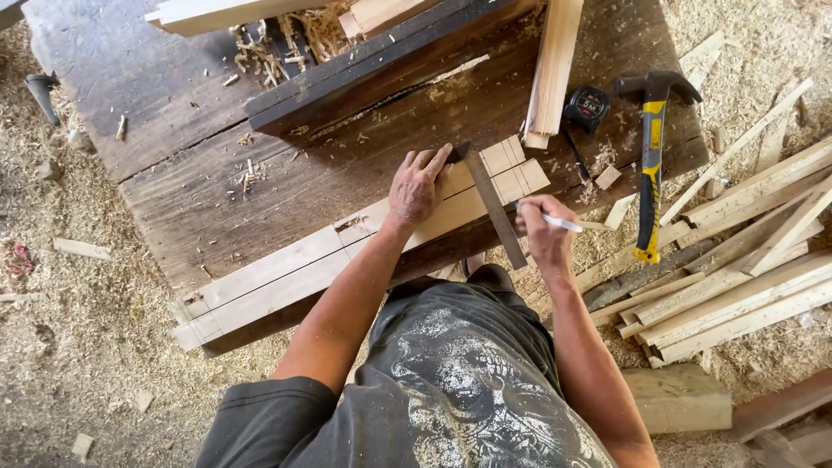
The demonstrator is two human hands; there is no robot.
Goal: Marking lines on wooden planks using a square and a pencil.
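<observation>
R hand [544,236] grip: fingers pinched round a white pencil [562,224], tip pointing left toward the metal square [494,208]. The pencil sits just right of the square's blade, near the front edge of the surface [199,182]. L hand [416,186] grip: fingers spread flat, pressing down on the square's upper end and on the pale planks [364,247] under it; not wrapped round anything.

Key relation: the square's blade runs across the planks, from the L fingertips at the far side down past the near edge, tilted a bit right. The planks' long axis runs low-left to upper-right, so blade and planks cross at roughly a right angle. The pencil is on the blade's right side, R hand nearer; the L hand is on the blade's left side. Pencil lines already show across the planks near their right end, just beyond the square.

Outward: a bundle of thin pale sticks [550,74] lies beyond the planks, its long axis almost straight away from the person. Just right of it, a small black tape measure [588,106] with a red patch and a round label on its face. Further right, a claw hammer [650,165], yellow-and-black handle, head at the far end, handle pointing back toward the person and overhanging the surface edge. A dark beam [381,65] lies across the far part of the surface, w/ shavings about it. Right of the surface: a heap of pale slats [745,277] on a sawdust floor [78,286]. No packages or signs in view.
</observation>
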